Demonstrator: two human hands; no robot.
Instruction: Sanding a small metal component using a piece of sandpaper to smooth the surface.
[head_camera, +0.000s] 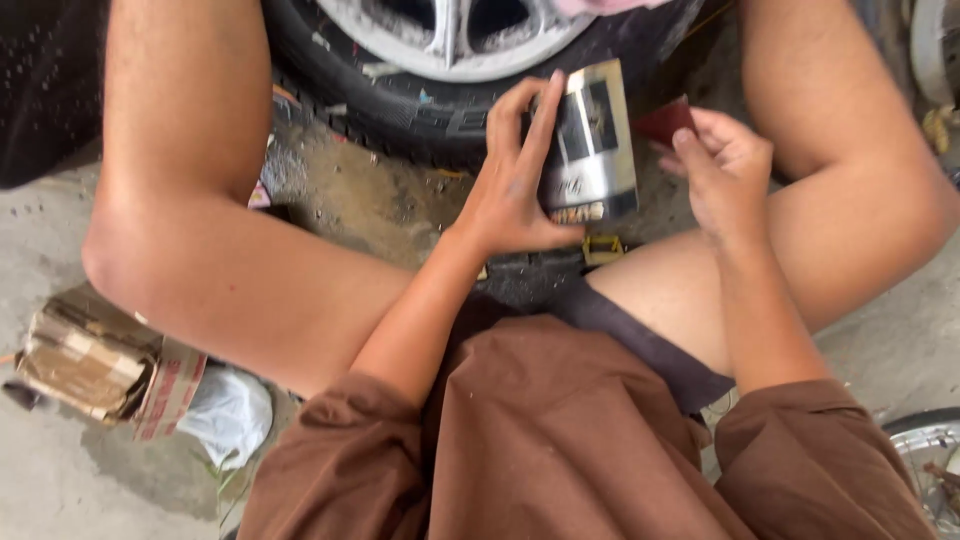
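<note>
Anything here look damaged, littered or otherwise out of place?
Yes. A crumpled cardboard box lies crushed on the concrete floor, with a white plastic bag beside it. Paper scraps are scattered on the dirt by the tyre. The left hand holds a silver can, apparently intact; the right hand pinches something dark red.

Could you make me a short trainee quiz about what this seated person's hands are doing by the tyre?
1. True or false: the left hand grips the shiny black-and-silver metal plate.
2. What does the right hand pinch? A) small dark red piece B) a spanner C) a cloth
3. What black rubber object with a silver alloy rim lies beyond the hands?

Key: 1 true; 2 A; 3 the tyre.
</note>
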